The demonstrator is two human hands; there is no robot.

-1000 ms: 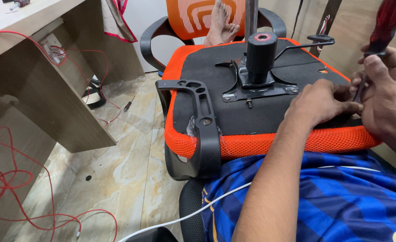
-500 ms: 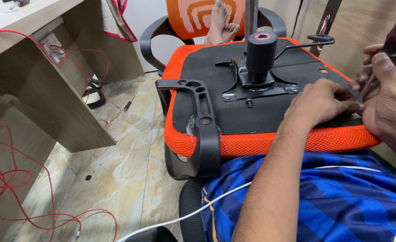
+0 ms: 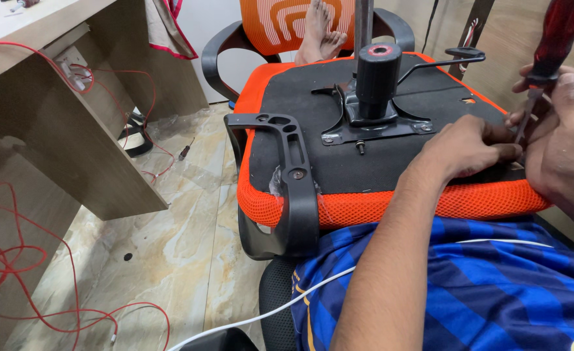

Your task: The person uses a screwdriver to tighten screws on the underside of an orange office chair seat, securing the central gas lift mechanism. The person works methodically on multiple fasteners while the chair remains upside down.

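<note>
Red wires (image 3: 14, 260) are trailing across the tiled floor (image 3: 170, 260) at far left, beside a wooden worktop (image 3: 53, 130). Upturned orange chair seat (image 3: 365, 205), black armrest (image 3: 293, 175) on its left edge, is lying across the lap at centre. Left hand (image 3: 472, 146) is pressing curled fingers on the seat's right side. Right hand (image 3: 570, 123) is gripping a red-handled screwdriver (image 3: 547, 58), closed round its shaft, tip hidden.

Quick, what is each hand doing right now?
Left hand: pressed flat on the upturned chair seat, fingers curled, holding nothing visible.
Right hand: closed around the red-handled screwdriver.
</note>
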